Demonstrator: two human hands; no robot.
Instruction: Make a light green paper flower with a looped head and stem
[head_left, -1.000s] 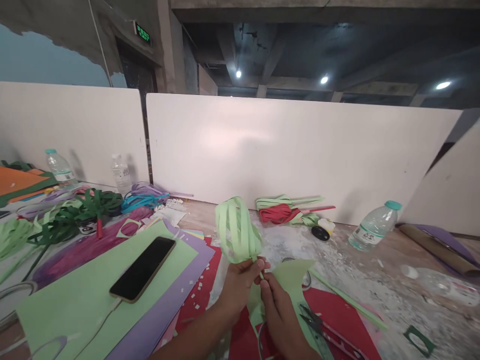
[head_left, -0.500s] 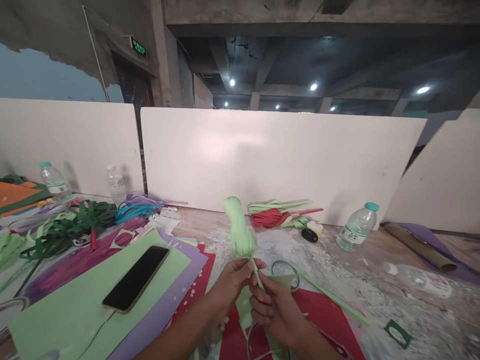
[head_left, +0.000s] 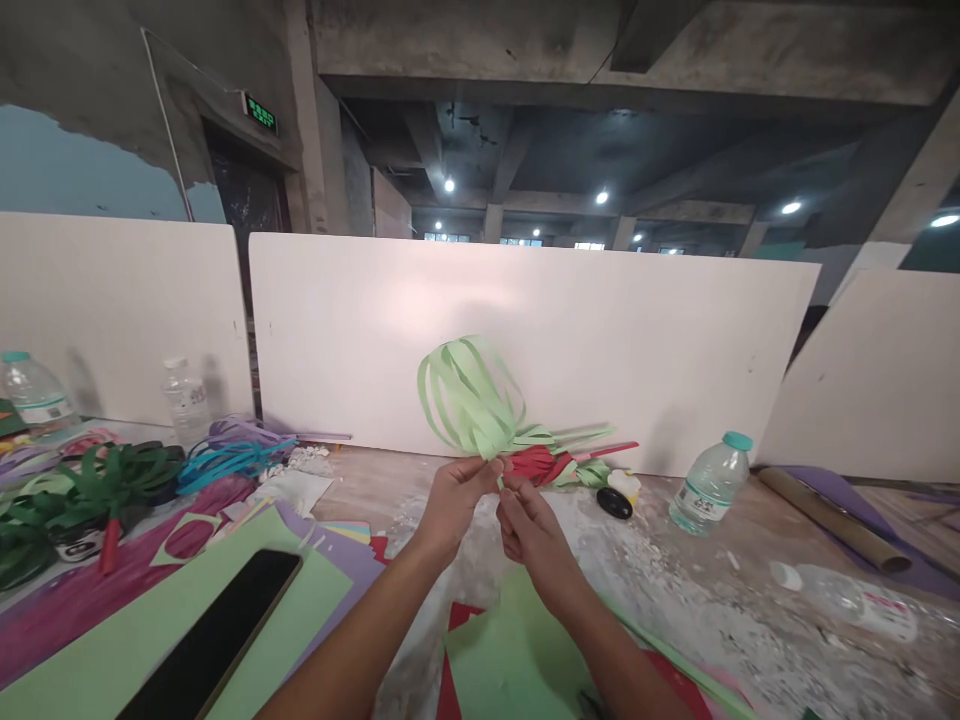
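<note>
A light green paper piece cut into looped strips [head_left: 469,398] is raised above the table in front of the white partition. My left hand [head_left: 452,493] pinches its gathered base, fingers closed. My right hand [head_left: 527,525] meets it from the right, its fingertips pinched on the same base just below the loops. Beneath my forearms lie a light green paper sheet [head_left: 517,650] and a red sheet [head_left: 454,640].
A black phone [head_left: 214,650] lies on green and purple sheets at lower left. Dark green, blue and purple strip bundles [head_left: 120,480] sit at left with two bottles [head_left: 184,400]. Red and green strips [head_left: 555,462], a bottle [head_left: 709,485], a cardboard tube [head_left: 832,518] and a lying bottle [head_left: 855,600] are at right.
Both hands have lifted the green strip piece higher and farther from me. Its loops, bunched narrow half a second ago, now spread wide. The camera view has tilted upward.
</note>
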